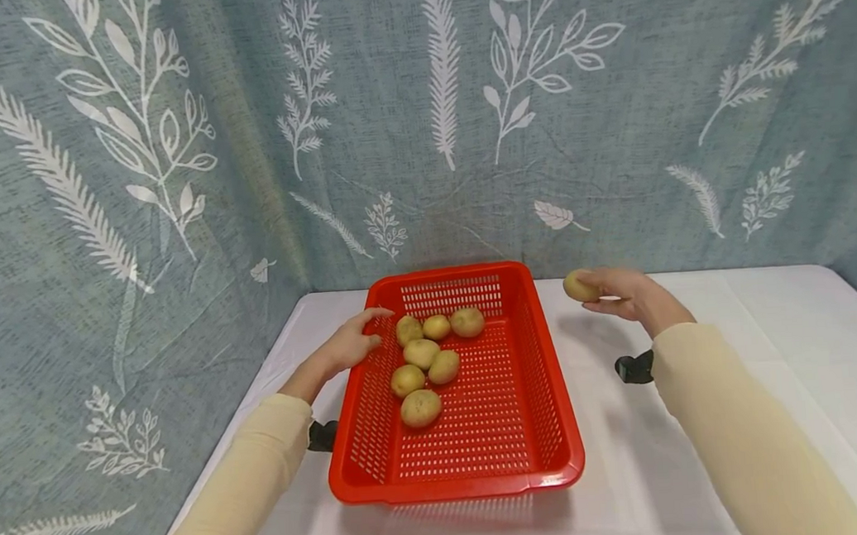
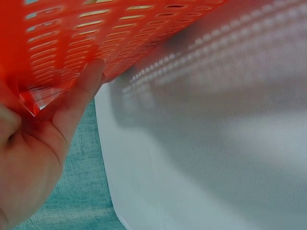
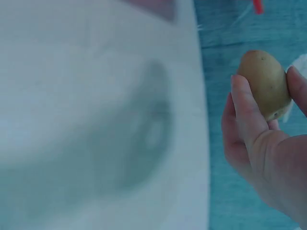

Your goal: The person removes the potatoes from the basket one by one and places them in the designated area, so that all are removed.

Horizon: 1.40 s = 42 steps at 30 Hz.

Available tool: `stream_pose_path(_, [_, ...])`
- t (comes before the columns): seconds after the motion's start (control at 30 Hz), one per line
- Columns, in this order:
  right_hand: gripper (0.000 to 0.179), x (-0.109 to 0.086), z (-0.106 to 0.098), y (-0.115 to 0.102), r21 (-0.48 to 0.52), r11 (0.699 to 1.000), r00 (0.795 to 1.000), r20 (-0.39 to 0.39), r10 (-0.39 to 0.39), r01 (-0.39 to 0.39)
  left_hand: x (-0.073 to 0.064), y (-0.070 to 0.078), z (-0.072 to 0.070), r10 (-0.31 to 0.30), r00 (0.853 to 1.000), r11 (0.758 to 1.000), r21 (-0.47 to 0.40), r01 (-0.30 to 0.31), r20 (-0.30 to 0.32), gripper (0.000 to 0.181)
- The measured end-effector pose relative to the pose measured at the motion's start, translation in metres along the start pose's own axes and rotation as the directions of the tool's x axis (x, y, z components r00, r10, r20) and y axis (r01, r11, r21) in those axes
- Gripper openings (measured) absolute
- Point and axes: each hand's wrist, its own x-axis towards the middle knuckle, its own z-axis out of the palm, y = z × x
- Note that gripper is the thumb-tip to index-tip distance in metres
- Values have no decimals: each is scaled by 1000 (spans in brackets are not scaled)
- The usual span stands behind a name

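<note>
Pinching a potato [image 1: 577, 288] between thumb and fingertips, a person's right hand [image 1: 627, 288] is hovering above a white table [image 1: 748, 361], just beyond the right side of a red basket [image 1: 459, 488], near its far right corner. The thumb is pressing one side of the potato and the fingers are lying along the other. The left hand [image 1: 348, 346] is holding the left rim of the basket, toward its far end. Its forefinger and thumb are standing apart there, and one digit is lying against the outside of the slotted wall; how the remaining fingers are lying, the views are not making clear. Inside the basket, seven yellow-brown potatoes [image 1: 421, 353] are resting in a loose cluster toward the left and far sides, several of them touching. Cream sleeves [image 1: 247, 454] are covering the forearms, one running along each side of the basket, and a small black device [image 1: 635, 367] is sitting under each wrist. A grey-teal curtain [image 1: 390, 137] with white leaf patterns is hanging behind the basket and to its left.
</note>
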Motion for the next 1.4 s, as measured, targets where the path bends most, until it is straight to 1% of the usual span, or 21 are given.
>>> stream_pose_path(0.13, [46, 4, -7, 17, 4, 998, 998, -37, 58, -58, 0, -1, 0, 2, 1000, 1000, 1, -2, 5, 51])
stream_pose_path(0.27, [47, 6, -12, 29, -53, 994, 994, -66, 87, -91, 0, -1, 0, 7, 1000, 1000, -2, -7, 4, 51])
stream_pose_path(0.33, [50, 7, -13, 33, -92, 991, 992, -84, 93, -100, 0, 0, 0, 10, 1000, 1000, -2, -10, 1, 51])
stream_pose_path(0.47, [47, 9, -12, 40, -156, 983, 989, -120, 83, -102, -1, 1, 0, 12, 1000, 1000, -10, -12, 0, 50])
stream_pose_path(0.63, [51, 13, -14, 49, -205, 972, 981, -180, 75, -112, -2, 1, 1, 0, 1000, 1000, -11, 0, 2, 50])
stream_pose_path(0.73, [54, 21, -20, 52, -225, 966, 980, -181, 85, -125, -2, 1, 1, -4, 1000, 1000, -10, 4, 3, 51])
stream_pose_path(0.77, [55, 29, -27, 55, -224, 968, 984, -157, 82, -117, -2, 1, 1, -3, 1000, 1000, -13, 3, 3, 51])
stream_pose_path(0.87, [58, 32, -31, 55, -259, 959, 988, -136, 78, -112, -2, 1, 1, 2, 1000, 1000, -7, -2, -3, 50])
stream_pose_path(0.97, [60, 27, -27, 53, -300, 948, 984, -168, 58, -107, -2, 2, 1, -1, 1000, 1000, -1, 1, -11, 50])
stream_pose_path(1.0, [60, 18, -21, 50, -324, 939, 979, -199, 54, -118, -2, 2, 2, -2, 1000, 1000, 1, 2, -11, 49])
stream_pose_path(1.03, [61, 15, -20, 49, -335, 934, 975, -217, 49, -122, -2, 2, 2, -3, 1000, 1000, 2, 3, -11, 49])
stream_pose_path(1.17, [63, 8, -20, 47, -372, 920, 967, -253, 27, -123, -1, 0, 2, 5, 1000, 1000, 5, -5, -10, 49])
stream_pose_path(1.3, [61, 6, -25, 49, -369, 922, 968, -252, 21, -116, 0, 0, 2, 15, 1000, 1000, 5, -15, -13, 49])
stream_pose_path(1.4, [60, 5, -28, 49, -334, 936, 972, -232, 31, -110, -1, 0, 1, 21, 1000, 1000, 6, -21, -14, 49])
